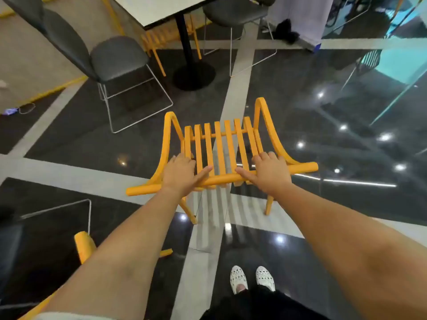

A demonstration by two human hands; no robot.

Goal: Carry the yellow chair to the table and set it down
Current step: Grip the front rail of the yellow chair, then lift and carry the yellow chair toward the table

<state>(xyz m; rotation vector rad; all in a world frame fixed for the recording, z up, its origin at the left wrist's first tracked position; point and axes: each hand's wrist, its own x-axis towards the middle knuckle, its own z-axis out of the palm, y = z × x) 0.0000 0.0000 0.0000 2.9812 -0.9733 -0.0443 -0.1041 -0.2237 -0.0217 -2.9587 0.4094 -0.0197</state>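
The yellow slatted chair [220,144] is in the middle of the view, its back rail nearest me and its seat pointing away toward the table. My left hand [181,173] grips the top rail left of centre. My right hand [269,170] grips the same rail right of centre. Both thumbs lie along the rail. Two chair legs show below the rail, near the shiny dark floor; I cannot tell whether they touch it. The white-topped table [159,9] on a black pedestal stands beyond the chair at the top of the view.
A grey padded chair [115,58] with a wire frame stands left of the table, another grey chair [233,12] at its right. A second yellow chair [161,39] sits under the table. Part of another yellow chair [84,245] is at my lower left. My feet [251,279] are below.
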